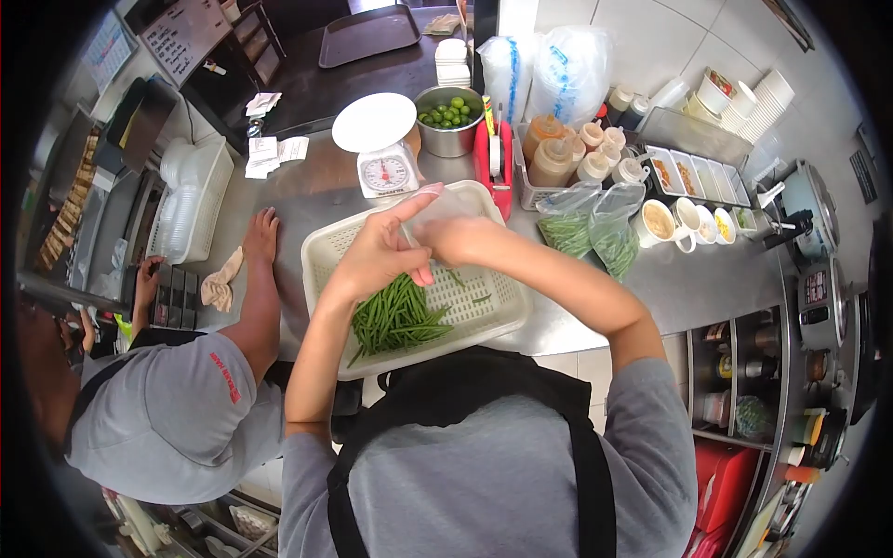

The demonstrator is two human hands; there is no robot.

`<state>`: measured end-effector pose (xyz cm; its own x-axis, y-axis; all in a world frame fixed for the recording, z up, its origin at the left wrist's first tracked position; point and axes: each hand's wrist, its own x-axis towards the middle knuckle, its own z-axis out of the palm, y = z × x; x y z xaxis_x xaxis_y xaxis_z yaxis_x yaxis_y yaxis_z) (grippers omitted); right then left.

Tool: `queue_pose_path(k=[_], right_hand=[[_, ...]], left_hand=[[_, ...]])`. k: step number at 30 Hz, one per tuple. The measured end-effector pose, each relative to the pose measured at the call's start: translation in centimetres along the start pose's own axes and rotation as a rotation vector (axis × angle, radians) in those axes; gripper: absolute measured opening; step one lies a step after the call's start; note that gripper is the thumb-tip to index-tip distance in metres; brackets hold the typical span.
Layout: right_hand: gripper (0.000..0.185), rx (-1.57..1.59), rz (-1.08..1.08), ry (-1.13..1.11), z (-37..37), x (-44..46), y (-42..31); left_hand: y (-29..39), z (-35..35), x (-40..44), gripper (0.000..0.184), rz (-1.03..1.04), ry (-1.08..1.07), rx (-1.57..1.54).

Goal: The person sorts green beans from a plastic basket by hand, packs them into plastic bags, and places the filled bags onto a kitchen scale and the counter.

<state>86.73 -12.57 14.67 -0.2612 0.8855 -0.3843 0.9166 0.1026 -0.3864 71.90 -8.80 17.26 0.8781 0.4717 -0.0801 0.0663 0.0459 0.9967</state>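
Observation:
A white perforated basket [507,321] sits before me on the steel counter, with a pile of green beans [395,316] at its left side and a few loose ones to the right. Above it is my left hand [386,249], index finger stretched out and the other fingers curled at what looks like a clear plastic bag [445,203]. Close beside it, my right hand [456,240] is smeared by motion, so its fingers cannot be made out. The plastic lies between and behind both hands, its outline faint.
Behind the basket stand a dial scale [386,174], a pot of limes [448,139] and a red tape dispenser [493,167]. Filled bags of green beans [614,232], sauce bottles [553,158] and cups [656,223] are at right. At left, a co-worker's arm [260,302] rests on the counter.

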Motion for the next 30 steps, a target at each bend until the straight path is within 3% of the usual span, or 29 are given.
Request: queue_pose_path(k=[3, 9, 10, 12, 16, 20, 24, 26, 30], right_hand=[[0.015, 0.017, -0.134, 0.054, -0.7, 0.6, 0.0], [0.012, -0.113, -0.184, 0.844, -5.3, -7.8, -1.9], [0.012, -0.152, -0.157, 0.687, -4.5, -8.0, -1.5], [0.014, -0.226, -0.114, 0.382, -1.2, -6.9, -0.1], [0.011, -0.272, -0.098, 0.18, 11.9, -0.8, 6.1], [0.008, -0.3, -0.083, 0.257, 15.3, 0.5, 7.4], [0.008, -0.314, -0.065, 0.271, 16.6, 1.0, 7.3], [0.008, -0.329, -0.055, 0.251, 16.6, 0.9, 7.4], [0.009, -0.332, -0.043, 0.211, 16.8, 0.7, 7.0]], left_hand=[[0.3, 0.4, 0.0, 0.066, 0.01, 0.047, -0.016], [4.2, -5.5, -0.2, 0.062, 0.206, 0.228, 0.033], [5.5, -5.7, 0.2, 0.06, 0.315, 0.262, -0.071], [8.2, -7.7, 1.4, 0.057, 0.405, 0.224, 0.006], [10.6, -11.6, 6.0, 0.052, 0.464, 0.283, 0.069], [9.0, -13.6, 10.3, 0.055, 0.413, 0.402, 0.295], [4.4, -14.7, 14.1, 0.057, 0.496, 0.491, 0.414], [2.8, -13.2, 14.5, 0.058, 0.577, 0.454, 0.381], [-0.3, -11.4, 15.0, 0.06, 0.537, 0.347, 0.374]])
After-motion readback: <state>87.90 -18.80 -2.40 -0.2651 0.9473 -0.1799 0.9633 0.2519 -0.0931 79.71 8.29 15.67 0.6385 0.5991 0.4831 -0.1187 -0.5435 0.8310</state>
